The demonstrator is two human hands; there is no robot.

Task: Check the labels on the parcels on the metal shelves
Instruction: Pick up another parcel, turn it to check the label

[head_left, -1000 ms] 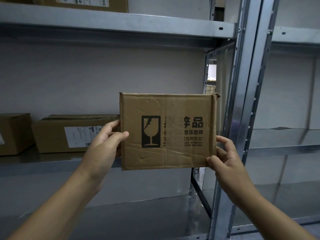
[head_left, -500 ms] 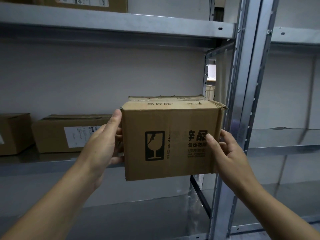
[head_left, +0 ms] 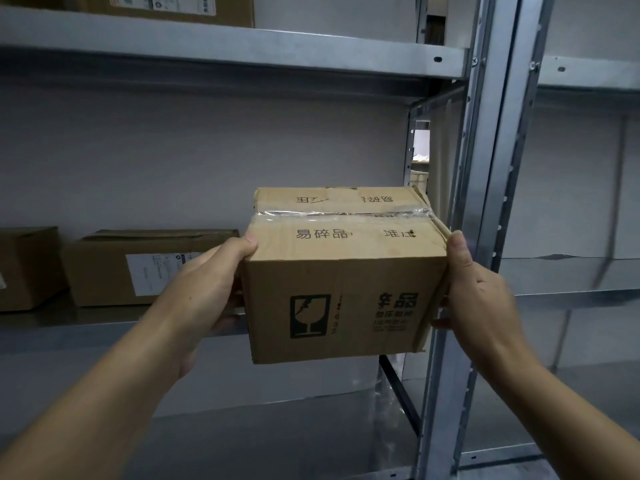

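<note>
Risk: parcel (head_left: 346, 271) is airborne, off the front edge of the middle shelf (head_left: 86, 329), and marked fragile. Side pressure alone seems to carry it, so a slip means a drop. Left hand (head_left: 207, 282) grips its left face, right hand (head_left: 481, 296) its right face, thumbs at the top edge. Parcel sits between them, beside the upright (head_left: 485, 188).

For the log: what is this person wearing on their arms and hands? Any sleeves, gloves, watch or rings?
Nothing that shows. The left hand and right hand are ungloved, with no rings in view. The left forearm and right forearm are bare to the frame edge: no sleeves, watch or wristband.
</note>
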